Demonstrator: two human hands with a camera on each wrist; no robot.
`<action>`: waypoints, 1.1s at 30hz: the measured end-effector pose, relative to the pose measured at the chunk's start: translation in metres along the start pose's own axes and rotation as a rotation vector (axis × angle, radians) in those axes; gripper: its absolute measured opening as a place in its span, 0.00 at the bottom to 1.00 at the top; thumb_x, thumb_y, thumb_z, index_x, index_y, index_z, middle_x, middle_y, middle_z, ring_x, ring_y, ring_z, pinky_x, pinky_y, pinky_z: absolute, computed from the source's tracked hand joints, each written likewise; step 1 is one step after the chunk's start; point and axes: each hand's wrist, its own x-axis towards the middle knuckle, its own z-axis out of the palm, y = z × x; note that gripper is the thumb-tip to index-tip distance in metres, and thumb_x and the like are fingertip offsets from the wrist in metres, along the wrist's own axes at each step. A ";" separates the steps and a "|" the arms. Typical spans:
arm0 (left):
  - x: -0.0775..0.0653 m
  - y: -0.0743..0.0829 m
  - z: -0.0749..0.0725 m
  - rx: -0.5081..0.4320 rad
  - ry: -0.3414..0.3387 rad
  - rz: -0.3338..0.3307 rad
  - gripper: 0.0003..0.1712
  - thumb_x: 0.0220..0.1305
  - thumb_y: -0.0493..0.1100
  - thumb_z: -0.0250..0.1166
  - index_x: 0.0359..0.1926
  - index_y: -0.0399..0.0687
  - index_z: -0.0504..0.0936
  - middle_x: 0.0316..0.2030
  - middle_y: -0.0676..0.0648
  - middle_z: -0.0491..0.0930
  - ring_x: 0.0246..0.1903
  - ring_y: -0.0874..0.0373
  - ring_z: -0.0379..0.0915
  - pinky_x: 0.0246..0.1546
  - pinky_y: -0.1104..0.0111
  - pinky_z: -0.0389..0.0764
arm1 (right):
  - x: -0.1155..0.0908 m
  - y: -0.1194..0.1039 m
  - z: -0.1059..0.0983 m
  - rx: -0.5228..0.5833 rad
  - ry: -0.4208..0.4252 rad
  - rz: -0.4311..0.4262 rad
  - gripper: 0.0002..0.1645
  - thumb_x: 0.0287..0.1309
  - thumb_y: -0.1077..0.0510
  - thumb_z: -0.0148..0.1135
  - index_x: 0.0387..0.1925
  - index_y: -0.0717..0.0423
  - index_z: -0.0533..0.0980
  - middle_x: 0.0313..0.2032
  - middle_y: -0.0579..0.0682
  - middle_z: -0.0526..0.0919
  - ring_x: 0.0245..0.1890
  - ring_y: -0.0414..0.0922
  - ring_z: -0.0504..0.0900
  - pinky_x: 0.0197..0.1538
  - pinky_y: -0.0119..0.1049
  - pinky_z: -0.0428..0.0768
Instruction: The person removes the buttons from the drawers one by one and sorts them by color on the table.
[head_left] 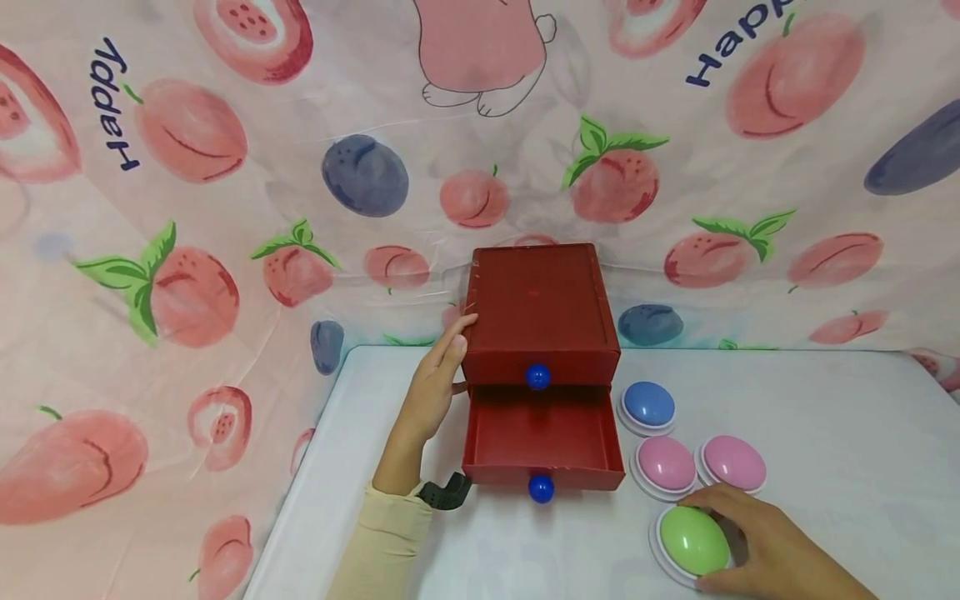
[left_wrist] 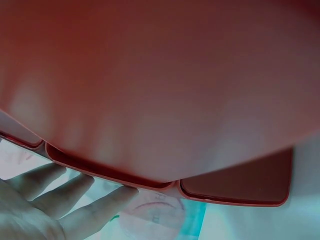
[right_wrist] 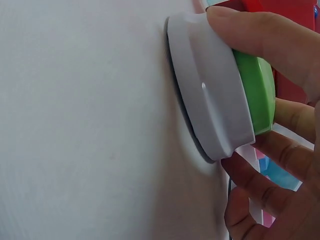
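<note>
A red two-drawer cabinet [head_left: 534,304] stands at the back of the white table, its lower drawer [head_left: 540,477] pulled out and bare inside. Against the cabinet's left side rests my left hand [head_left: 429,396], fingers extended; in the left wrist view its fingertips meet the edge of the red wall [left_wrist: 150,100]. My right hand [head_left: 776,537] grips a green dome push button [head_left: 693,540] by its white base, at the front right. The right wrist view shows thumb and fingers on opposite sides of that base [right_wrist: 210,90], close over the table.
Beyond the green button sit a blue push button [head_left: 648,404], a pink one [head_left: 666,463] and another pink one [head_left: 733,462], right of the drawer. Blue knobs [head_left: 537,377] stick out from both drawers. A fruit-print cloth [head_left: 480,150] hangs behind the table.
</note>
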 end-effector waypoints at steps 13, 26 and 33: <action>-0.001 0.001 0.000 0.013 0.002 -0.005 0.25 0.80 0.60 0.45 0.74 0.71 0.66 0.73 0.51 0.64 0.69 0.42 0.66 0.55 0.40 0.81 | 0.000 0.001 -0.001 -0.025 0.013 -0.012 0.59 0.23 0.26 0.82 0.64 0.37 0.74 0.59 0.42 0.79 0.57 0.48 0.75 0.56 0.53 0.84; -0.001 0.000 -0.001 0.020 0.004 -0.003 0.25 0.80 0.61 0.46 0.73 0.74 0.66 0.73 0.53 0.64 0.70 0.43 0.66 0.54 0.39 0.80 | 0.001 -0.045 -0.027 -0.083 0.419 -0.396 0.33 0.40 0.39 0.83 0.51 0.35 0.82 0.36 0.32 0.80 0.36 0.32 0.75 0.34 0.28 0.79; 0.000 -0.001 0.000 0.019 -0.001 0.001 0.25 0.80 0.62 0.46 0.73 0.74 0.66 0.73 0.52 0.64 0.70 0.43 0.65 0.55 0.39 0.80 | 0.013 -0.089 -0.022 0.012 0.449 -0.508 0.24 0.51 0.46 0.79 0.51 0.30 0.83 0.35 0.28 0.79 0.32 0.30 0.74 0.29 0.26 0.77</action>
